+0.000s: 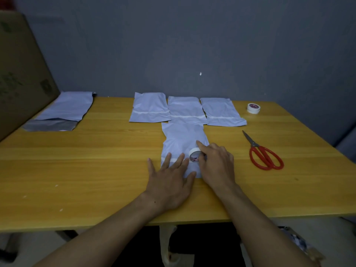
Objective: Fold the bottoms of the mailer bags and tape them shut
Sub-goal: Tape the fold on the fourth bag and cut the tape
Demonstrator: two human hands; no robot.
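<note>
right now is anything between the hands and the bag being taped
Nothing visible does. The left hand presses straight fingers on the bag, and the right hand holds the tape roll on it.

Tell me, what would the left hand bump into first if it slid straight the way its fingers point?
Probably the small white roll of tape gripped by the right hand: it sits just ahead of the forefinger of the left hand. The other fingers would only slide along the pale plastic mailer bag.
</note>
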